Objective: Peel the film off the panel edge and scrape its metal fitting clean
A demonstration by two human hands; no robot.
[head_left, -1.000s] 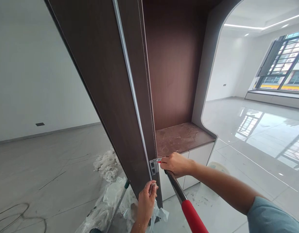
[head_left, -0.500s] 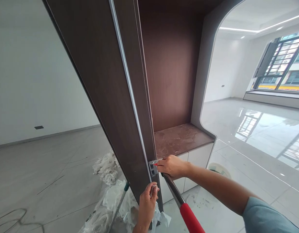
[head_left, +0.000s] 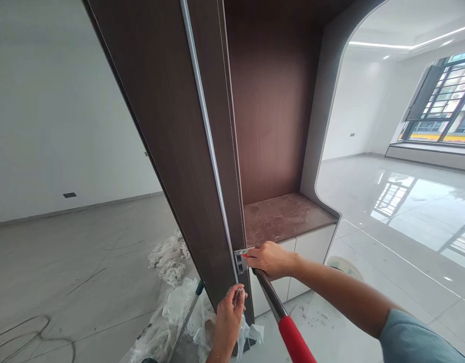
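Note:
A tall dark brown panel (head_left: 172, 126) leans across the view, with a thin silver metal strip (head_left: 209, 136) running down its face. Near the strip's lower end sits a metal plate (head_left: 240, 261) with square cutouts. My right hand (head_left: 272, 259) is closed at the plate's right side; a small red tip (head_left: 245, 255) shows at its fingers, the rest hidden. Just below the plate, my left hand (head_left: 229, 317) pinches something small and pale by the strip's bottom end, too small to name. A dark metal bar with a red sleeve (head_left: 295, 339) runs beneath my right hand.
Behind the panel stands a brown cabinet niche (head_left: 288, 214) above white doors (head_left: 311, 249). Crumpled plastic sheeting (head_left: 179, 307) and a green-topped pole (head_left: 189, 315) are at the lower left. A bucket (head_left: 345, 267) stands right; a cable (head_left: 39, 335) lies on the floor.
The view has shifted slightly, so the panel and room appear a little farther right. Both hands keep nearly the same places at the plate and the strip's lower end.

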